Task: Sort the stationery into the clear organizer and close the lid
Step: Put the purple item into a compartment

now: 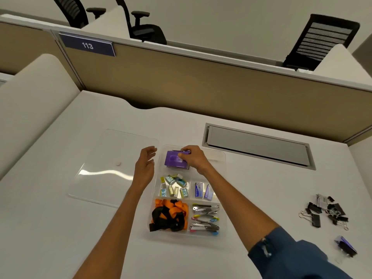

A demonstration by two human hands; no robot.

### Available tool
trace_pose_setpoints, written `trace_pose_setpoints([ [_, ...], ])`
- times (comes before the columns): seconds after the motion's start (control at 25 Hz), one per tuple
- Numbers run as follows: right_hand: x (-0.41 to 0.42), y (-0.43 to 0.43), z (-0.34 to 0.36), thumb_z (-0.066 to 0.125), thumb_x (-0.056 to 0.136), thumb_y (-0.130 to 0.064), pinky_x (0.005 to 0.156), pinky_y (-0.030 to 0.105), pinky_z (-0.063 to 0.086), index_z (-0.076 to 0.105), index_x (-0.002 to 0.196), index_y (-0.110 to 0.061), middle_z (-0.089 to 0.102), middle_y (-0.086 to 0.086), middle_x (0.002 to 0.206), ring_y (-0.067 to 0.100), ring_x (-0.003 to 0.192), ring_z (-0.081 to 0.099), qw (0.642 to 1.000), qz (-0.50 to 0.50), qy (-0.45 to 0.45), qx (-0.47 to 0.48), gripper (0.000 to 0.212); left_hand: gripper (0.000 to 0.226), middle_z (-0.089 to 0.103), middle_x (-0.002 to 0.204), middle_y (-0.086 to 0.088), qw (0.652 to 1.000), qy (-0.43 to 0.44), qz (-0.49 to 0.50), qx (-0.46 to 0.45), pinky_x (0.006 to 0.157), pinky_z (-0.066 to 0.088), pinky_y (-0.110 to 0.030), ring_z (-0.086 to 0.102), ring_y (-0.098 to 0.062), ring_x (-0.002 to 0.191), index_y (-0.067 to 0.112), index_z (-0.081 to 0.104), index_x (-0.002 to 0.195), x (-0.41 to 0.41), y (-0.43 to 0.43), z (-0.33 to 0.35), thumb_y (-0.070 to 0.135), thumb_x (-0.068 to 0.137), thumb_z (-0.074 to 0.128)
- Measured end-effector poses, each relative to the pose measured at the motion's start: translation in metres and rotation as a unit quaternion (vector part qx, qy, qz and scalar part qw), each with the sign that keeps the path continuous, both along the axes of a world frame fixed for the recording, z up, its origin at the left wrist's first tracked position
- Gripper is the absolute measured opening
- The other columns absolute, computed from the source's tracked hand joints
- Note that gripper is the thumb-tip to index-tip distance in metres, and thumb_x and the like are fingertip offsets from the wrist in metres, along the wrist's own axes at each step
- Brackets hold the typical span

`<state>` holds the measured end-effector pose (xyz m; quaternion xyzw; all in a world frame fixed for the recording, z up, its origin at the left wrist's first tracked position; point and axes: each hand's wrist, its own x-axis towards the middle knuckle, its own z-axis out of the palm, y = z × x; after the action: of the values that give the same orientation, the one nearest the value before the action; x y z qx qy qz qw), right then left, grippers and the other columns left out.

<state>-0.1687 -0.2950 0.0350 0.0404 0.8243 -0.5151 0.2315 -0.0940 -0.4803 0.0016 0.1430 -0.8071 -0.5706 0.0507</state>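
Observation:
The clear organizer (221, 158) stands open in the middle of the white desk. My right hand (194, 158) grips a stack of purple boxes (174, 161) in the far left compartment. My left hand (145, 166) hovers just left of the organizer with relaxed fingers, holding nothing. Other compartments hold small staple boxes (174, 186), two blue packets (203, 190), orange and black lanyards (169, 215) and several staplers (205, 218). The clear lid (104, 168) lies flat on the desk to the left.
A pile of black binder clips (324, 212) lies on the desk at the right, with a purple packet of clips (345, 245) nearer me. A grey cable hatch (257, 146) sits behind the organizer. A beige partition (201, 83) bounds the desk's far side.

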Motion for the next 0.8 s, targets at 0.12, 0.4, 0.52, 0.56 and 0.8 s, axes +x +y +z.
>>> trace_pose_setpoints([
  [0.12, -0.002, -0.01, -0.007, 0.065, 0.091, -0.021, 0.085, 0.031, 0.053, 0.056, 0.127, -0.005, 0.058, 0.017, 0.128, 0.028, 0.115, 0.059, 0.999, 0.018, -0.008, 0.031, 0.04, 0.043, 0.052, 0.137, 0.001, 1.0, -0.008, -0.007, 0.005, 0.09, 0.047, -0.017, 0.052, -0.015, 0.125, 0.018, 0.045, 0.132, -0.002, -0.001, -0.009, -0.006, 0.096, 0.041],
  [0.4, -0.003, -0.007, -0.003, 0.059, 0.095, -0.022, 0.085, 0.033, 0.053, 0.057, 0.124, -0.005, 0.06, 0.016, 0.126, 0.025, 0.118, 0.056, 0.998, 0.026, 0.008, 0.048, 0.033, 0.039, 0.051, 0.138, 0.001, 1.0, -0.005, -0.002, 0.009, 0.086, 0.05, -0.016, 0.049, -0.014, 0.127, 0.019, 0.045, 0.134, -0.001, 0.002, -0.013, 0.001, 0.099, 0.043],
  [0.52, -0.005, 0.001, 0.006, 0.058, 0.096, -0.019, 0.08, 0.029, 0.05, 0.063, 0.115, -0.005, 0.066, 0.013, 0.118, 0.018, 0.102, 0.058, 0.998, 0.004, 0.044, 0.05, 0.024, 0.038, 0.053, 0.138, 0.0, 1.0, -0.002, 0.003, 0.004, 0.09, 0.047, -0.02, 0.051, -0.013, 0.123, 0.018, 0.045, 0.134, -0.002, 0.011, -0.002, 0.007, 0.098, 0.05],
  [0.56, -0.006, 0.006, 0.01, 0.058, 0.095, -0.017, 0.078, 0.028, 0.049, 0.066, 0.111, -0.006, 0.067, 0.012, 0.114, 0.016, 0.096, 0.058, 0.997, -0.006, 0.058, 0.047, 0.021, 0.038, 0.053, 0.138, -0.001, 1.0, 0.005, 0.005, 0.003, 0.092, 0.047, -0.024, 0.051, -0.012, 0.122, 0.017, 0.045, 0.135, -0.002, 0.014, 0.003, 0.008, 0.098, 0.05],
  [0.8, 0.004, 0.078, 0.032, 0.064, 0.092, -0.024, 0.084, 0.033, 0.056, 0.068, 0.103, -0.011, 0.068, 0.004, 0.096, 0.02, 0.091, 0.064, 0.991, -0.084, 0.096, 0.03, 0.018, 0.042, 0.052, 0.138, -0.001, 0.998, 0.043, -0.027, 0.036, 0.088, 0.049, -0.018, 0.051, -0.016, 0.123, 0.016, 0.044, 0.137, -0.002, 0.059, 0.028, 0.013, 0.097, 0.054],
])
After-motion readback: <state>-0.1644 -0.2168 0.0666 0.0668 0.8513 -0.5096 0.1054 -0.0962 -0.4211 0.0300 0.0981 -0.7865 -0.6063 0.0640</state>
